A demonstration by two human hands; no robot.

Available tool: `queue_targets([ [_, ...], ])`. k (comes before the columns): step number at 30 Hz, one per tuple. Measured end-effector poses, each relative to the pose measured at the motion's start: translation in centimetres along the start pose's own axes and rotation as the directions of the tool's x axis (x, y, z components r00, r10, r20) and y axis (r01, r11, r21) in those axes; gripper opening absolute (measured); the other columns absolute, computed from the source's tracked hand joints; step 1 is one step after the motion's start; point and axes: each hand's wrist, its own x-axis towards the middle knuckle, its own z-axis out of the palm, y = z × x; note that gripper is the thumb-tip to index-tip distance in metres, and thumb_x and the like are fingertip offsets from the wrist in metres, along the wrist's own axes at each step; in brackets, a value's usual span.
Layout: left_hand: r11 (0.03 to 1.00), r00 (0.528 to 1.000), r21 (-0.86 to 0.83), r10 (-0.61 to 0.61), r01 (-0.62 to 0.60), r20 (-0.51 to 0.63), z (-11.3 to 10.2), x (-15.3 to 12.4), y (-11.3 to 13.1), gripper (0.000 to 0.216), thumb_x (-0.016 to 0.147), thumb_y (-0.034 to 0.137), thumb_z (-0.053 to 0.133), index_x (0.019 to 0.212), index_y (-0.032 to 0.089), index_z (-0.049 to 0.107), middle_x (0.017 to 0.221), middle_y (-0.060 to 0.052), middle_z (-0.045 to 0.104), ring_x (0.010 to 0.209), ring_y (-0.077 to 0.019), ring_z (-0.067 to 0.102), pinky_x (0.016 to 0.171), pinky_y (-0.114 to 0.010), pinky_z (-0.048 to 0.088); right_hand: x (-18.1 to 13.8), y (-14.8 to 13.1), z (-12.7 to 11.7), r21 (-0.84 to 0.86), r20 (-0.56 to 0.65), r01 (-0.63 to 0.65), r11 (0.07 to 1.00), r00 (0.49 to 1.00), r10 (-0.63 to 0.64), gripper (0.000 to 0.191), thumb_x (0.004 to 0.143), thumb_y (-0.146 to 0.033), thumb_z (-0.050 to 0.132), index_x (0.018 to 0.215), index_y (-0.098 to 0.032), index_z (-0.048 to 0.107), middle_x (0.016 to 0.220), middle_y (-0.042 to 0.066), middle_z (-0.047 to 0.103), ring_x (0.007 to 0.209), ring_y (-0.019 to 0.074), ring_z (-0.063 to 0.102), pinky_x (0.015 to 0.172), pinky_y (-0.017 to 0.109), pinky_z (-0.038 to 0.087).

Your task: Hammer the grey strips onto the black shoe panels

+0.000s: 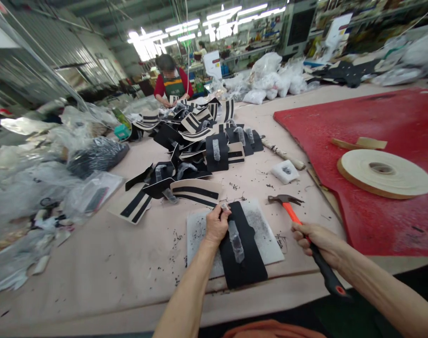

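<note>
My right hand (319,241) is wrapped round a claw hammer (291,211) with an orange and black handle, its head raised at the right of a white board (259,225). On that board lies a black panel (249,253) with a plastic-wrapped strap (236,241) along its middle. My left hand (218,223) pinches at the panel's top left edge. What its fingertips hold is too small to make out. Ahead of my left hand lies a heap of similar black panels (217,152), some turned with their pale, black-striped backs (196,188) up.
A large tape roll (383,171) rests on a red sheet (376,117) at right. A white block (284,172) and a stick (284,154) lie ahead. Plastic bags (30,192) crowd the left. A co-worker (173,84) in red sleeves handles a panel across the table.
</note>
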Motion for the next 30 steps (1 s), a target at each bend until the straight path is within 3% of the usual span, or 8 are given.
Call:
queue_targets([
  [5, 0.999, 0.999, 0.045, 0.018, -0.019, 0.031, 0.0, -0.1, -0.1, 0.013, 0.089, 0.022, 0.057, 0.093, 0.023, 0.069, 0.089, -0.003, 0.077, 0.081, -0.0174, 0.072, 0.078, -0.026, 0.055, -2.6, -5.4, 3.1, -0.226, -0.127, 0.429, 0.875, 0.877, -0.463, 0.035, 0.096, -0.053, 0.035, 0.081, -0.023, 0.047, 0.055, -0.005, 0.041, 0.045, 0.012, 0.038, 0.045, 0.024, 0.029],
  [8, 0.996, 0.999, 0.083, 0.018, -0.022, 0.049, 0.1, -0.1, -0.3, 0.013, 0.089, 0.02, 0.056, 0.091, 0.022, 0.068, 0.087, -0.003, 0.075, 0.079, -0.017, 0.07, 0.077, -0.026, 0.053, -2.8, -7.4, 4.3, -0.657, -0.01, 0.573, 0.491, 0.644, -0.765, 0.034, 0.099, -0.046, 0.036, 0.079, -0.022, 0.048, 0.058, 0.0, 0.051, 0.048, 0.0138, 0.044, 0.049, 0.027, 0.024],
  [12, 0.992, 0.998, 0.127, 0.011, -0.019, 0.064, 0.1, 0.0, -0.4, 0.011, 0.088, 0.02, 0.056, 0.086, 0.022, 0.067, 0.073, -0.001, 0.069, 0.066, -0.0159, 0.064, 0.068, -0.025, 0.049, -3.0, -9.7, 4.0, -0.846, 0.312, 0.524, 0.098, 0.637, -0.705, 0.024, 0.1, -0.033, 0.042, 0.082, -0.02, 0.052, 0.056, 0.0, 0.053, 0.042, 0.0126, 0.039, 0.049, 0.031, 0.013],
  [14, 0.993, 0.998, 0.117, 0.02, -0.028, 0.064, 0.0, 0.0, -0.4, 0.011, 0.088, 0.02, 0.056, 0.086, 0.022, 0.067, 0.075, -0.001, 0.069, 0.069, -0.0163, 0.065, 0.07, -0.025, 0.049, -3.7, -11.3, 3.3, -0.837, 0.293, 0.541, 0.083, 0.571, -0.767, 0.029, 0.101, -0.037, 0.04, 0.08, -0.021, 0.05, 0.054, -0.001, 0.051, 0.041, 0.0118, 0.036, 0.048, 0.03, 0.013],
  [18, 0.996, 0.997, 0.082, 0.027, -0.033, 0.069, -0.1, 0.0, -0.3, 0.012, 0.09, 0.021, 0.056, 0.09, 0.022, 0.068, 0.084, -0.003, 0.072, 0.078, -0.0171, 0.067, 0.076, -0.025, 0.05, -4.5, -12.6, 3.3, -0.747, -0.171, 0.574, 0.335, 0.321, -0.931, 0.038, 0.103, -0.047, 0.03, 0.082, -0.021, 0.047, 0.057, -0.002, 0.048, 0.045, 0.0122, 0.041, 0.048, 0.027, 0.024],
  [20, 0.996, 0.997, 0.083, 0.023, -0.029, 0.071, -0.1, 0.0, -0.3, 0.012, 0.089, 0.02, 0.056, 0.091, 0.022, 0.068, 0.084, -0.003, 0.072, 0.077, -0.0169, 0.067, 0.075, -0.025, 0.05, -4.2, -11.5, 3.8, -0.737, -0.144, 0.576, 0.355, 0.379, -0.914, 0.038, 0.104, -0.043, 0.026, 0.082, -0.021, 0.048, 0.056, -0.001, 0.048, 0.044, 0.0128, 0.042, 0.048, 0.028, 0.024],
  [24, 0.993, 0.995, 0.119, -0.006, -0.005, 0.096, -0.1, -0.1, -0.2, 0.01, 0.088, 0.02, 0.057, 0.084, 0.022, 0.066, 0.073, 0.0, 0.068, 0.068, -0.0156, 0.064, 0.069, -0.024, 0.048, -2.7, -8.0, 3.4, -0.84, 0.305, 0.516, 0.168, 0.705, -0.64, 0.033, 0.102, -0.038, 0.032, 0.084, -0.02, 0.053, 0.055, 0.002, 0.055, 0.043, 0.0149, 0.044, 0.049, 0.032, 0.014],
  [30, 0.996, 0.997, 0.081, 0.028, -0.034, 0.075, -0.3, 0.1, 0.1, 0.01, 0.088, 0.018, 0.057, 0.089, 0.022, 0.067, 0.082, -0.002, 0.072, 0.076, -0.0165, 0.067, 0.074, -0.025, 0.05, 0.9, -3.3, -1.0, -0.885, 0.073, 0.261, 0.386, 0.896, -0.439, 0.034, 0.104, -0.04, 0.031, 0.091, -0.02, 0.054, 0.066, 0.005, 0.063, 0.06, 0.0189, 0.058, 0.055, 0.03, 0.024],
])
